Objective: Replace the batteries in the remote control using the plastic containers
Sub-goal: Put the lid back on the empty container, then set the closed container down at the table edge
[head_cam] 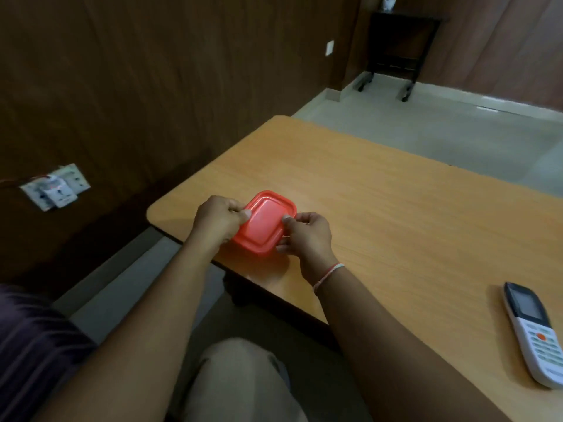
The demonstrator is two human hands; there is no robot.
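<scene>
A small red plastic container (263, 224) with its lid on sits near the left front corner of the wooden table (380, 202). My left hand (217, 219) grips its left side, thumb on the lid's edge. My right hand (306, 236) grips its right side, thumb on the lid and fingers curled under the rim. A white remote control (534, 335) with a dark screen lies face up at the table's right front edge, well away from both hands. What the container holds is hidden.
A wall socket plate (56, 187) with a plugged adapter sits on the dark wood wall at left. A black stand on wheels (396, 53) is in the far corner on the pale tiled floor. My knees are below the table's front edge.
</scene>
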